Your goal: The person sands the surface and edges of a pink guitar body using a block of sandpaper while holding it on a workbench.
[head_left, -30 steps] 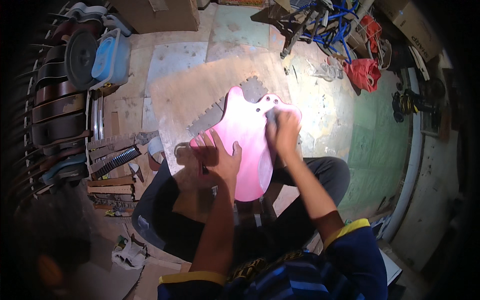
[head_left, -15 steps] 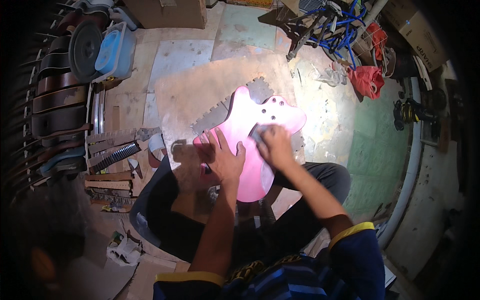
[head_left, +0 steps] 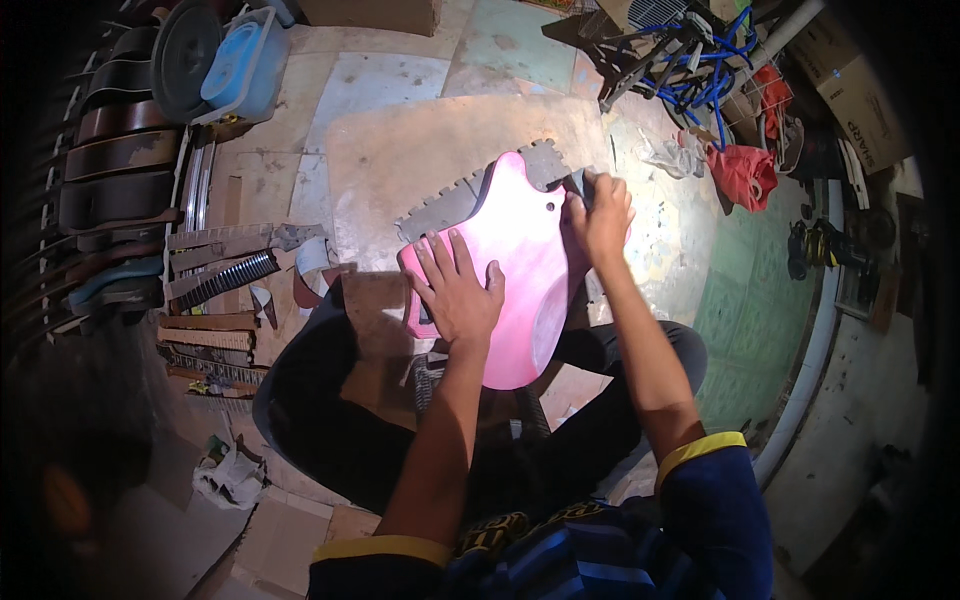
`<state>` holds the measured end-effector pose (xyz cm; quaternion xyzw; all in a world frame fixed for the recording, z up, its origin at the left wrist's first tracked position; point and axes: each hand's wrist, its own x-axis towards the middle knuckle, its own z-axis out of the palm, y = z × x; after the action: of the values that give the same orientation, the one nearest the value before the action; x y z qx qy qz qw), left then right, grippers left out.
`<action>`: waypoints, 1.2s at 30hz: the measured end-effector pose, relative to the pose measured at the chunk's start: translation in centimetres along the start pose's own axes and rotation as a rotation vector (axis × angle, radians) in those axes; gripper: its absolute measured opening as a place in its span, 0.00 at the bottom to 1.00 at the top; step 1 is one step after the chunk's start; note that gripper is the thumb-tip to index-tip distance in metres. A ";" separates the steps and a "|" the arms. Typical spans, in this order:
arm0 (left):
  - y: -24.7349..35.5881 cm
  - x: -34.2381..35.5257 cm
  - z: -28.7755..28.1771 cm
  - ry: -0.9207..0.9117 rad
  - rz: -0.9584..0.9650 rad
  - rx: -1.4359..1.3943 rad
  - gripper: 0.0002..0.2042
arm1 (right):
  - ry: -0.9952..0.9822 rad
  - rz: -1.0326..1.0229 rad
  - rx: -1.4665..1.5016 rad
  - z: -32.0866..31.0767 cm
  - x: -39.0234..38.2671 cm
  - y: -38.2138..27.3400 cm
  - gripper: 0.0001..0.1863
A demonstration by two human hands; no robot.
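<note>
A pink electric guitar body [head_left: 525,310] lies in front of my crossed legs, its two horns pointing away from me. My left hand [head_left: 460,290] rests flat on its left side with the fingers spread. Over the far right horn, my right hand [head_left: 603,222] grips a small dark sanding block [head_left: 577,184] and hides most of that horn. One screw hole shows beside the hand; any others are covered. Under the body lies a grey interlocking foam mat [head_left: 440,212]. A paler, duller patch marks the body's lower right edge.
Several guitar bodies [head_left: 120,165] stand in a row at the left, by a blue plastic tub [head_left: 255,85]. Wood strips and a ribbed black tube [head_left: 225,280] lie nearer. At the far right are blue cords [head_left: 700,80] and a red bag [head_left: 742,178].
My right hand has moved with the sanding block from the middle of the body up and right onto the far right horn. My left hand stays on the body's left side.
</note>
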<state>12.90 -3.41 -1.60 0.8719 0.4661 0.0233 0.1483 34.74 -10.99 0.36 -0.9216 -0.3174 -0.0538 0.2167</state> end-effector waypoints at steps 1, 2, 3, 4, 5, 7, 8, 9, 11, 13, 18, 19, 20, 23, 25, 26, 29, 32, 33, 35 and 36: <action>-0.1 0.0 -0.1 -0.009 0.001 0.020 0.39 | -0.005 0.031 0.010 0.6 -1.4 -0.9 0.21; 0.1 0.1 -0.2 -0.017 0.004 0.034 0.39 | -0.118 -0.018 -0.041 2.2 -4.0 -0.5 0.22; -0.1 0.1 0.1 -0.024 -0.005 0.027 0.38 | -0.275 -0.114 -0.016 1.3 -6.5 -2.8 0.21; -0.2 0.4 0.0 -0.008 -0.005 0.031 0.38 | -0.302 -0.239 0.131 -0.3 -7.8 -4.7 0.20; 0.0 0.3 -0.1 -0.004 0.004 0.028 0.38 | -0.326 -0.294 0.094 -0.4 -7.1 -3.6 0.21; -0.3 0.1 -0.1 -0.001 0.014 0.026 0.38 | -0.299 -0.280 0.041 0.5 -3.5 -0.3 0.21; 0.0 0.2 -0.3 -0.002 0.015 0.012 0.38 | -0.168 -0.213 0.078 1.2 -1.3 1.7 0.21; 0.0 0.0 -0.3 -0.005 0.009 0.006 0.38 | -0.101 -0.113 0.037 0.7 -0.4 0.9 0.20; -0.1 -0.2 -0.4 -0.038 -0.004 -0.007 0.38 | -0.003 0.020 -0.018 0.9 -1.1 -1.1 0.20; 0.0 0.4 -0.3 -0.022 -0.010 -0.012 0.38 | -0.227 -0.136 0.050 1.2 -5.7 -3.3 0.21; -0.1 -0.1 -0.2 -0.008 0.011 0.000 0.37 | -0.164 -0.190 0.030 1.3 -0.4 1.5 0.21; -0.2 -0.2 -0.2 -0.010 0.001 0.003 0.37 | -0.072 -0.089 0.002 0.7 0.0 0.0 0.21; -0.4 -0.2 0.0 -0.012 -0.009 0.006 0.37 | 0.020 0.013 -0.028 0.2 0.4 -1.7 0.20; -0.2 0.2 0.3 -0.010 -0.009 0.003 0.37 | -0.227 -0.169 -0.008 1.5 -6.3 -4.2 0.20; -0.3 0.0 0.3 -0.016 -0.005 0.010 0.37 | -0.325 -0.288 0.087 -0.2 -6.2 -4.8 0.22; -0.3 0.0 0.3 -0.014 -0.002 0.007 0.37 | -0.334 -0.323 0.047 0.3 -4.2 -2.8 0.21; -0.2 -0.2 0.0 -0.021 -0.005 0.002 0.37 | -0.089 -0.034 -0.011 0.8 0.0 -0.2 0.21; 0.1 0.4 -0.1 -0.019 -0.011 0.000 0.37 | -0.159 -0.065 -0.067 2.7 -4.5 -2.7 0.20; -0.1 0.0 -0.1 -0.026 -0.012 -0.002 0.37 | -0.308 -0.160 0.067 0.9 -6.6 -4.8 0.20; -0.3 0.0 0.1 -0.022 -0.008 -0.012 0.37 | -0.298 -0.230 0.082 1.0 -4.2 -2.5 0.19; -0.2 0.1 -0.1 -0.013 -0.002 -0.018 0.37 | -0.292 -0.259 0.086 0.9 -2.6 -0.8 0.19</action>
<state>12.78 -3.22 -1.61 0.8703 0.4656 0.0215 0.1592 32.11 -11.52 -0.77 -0.8610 -0.4634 0.0668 0.1986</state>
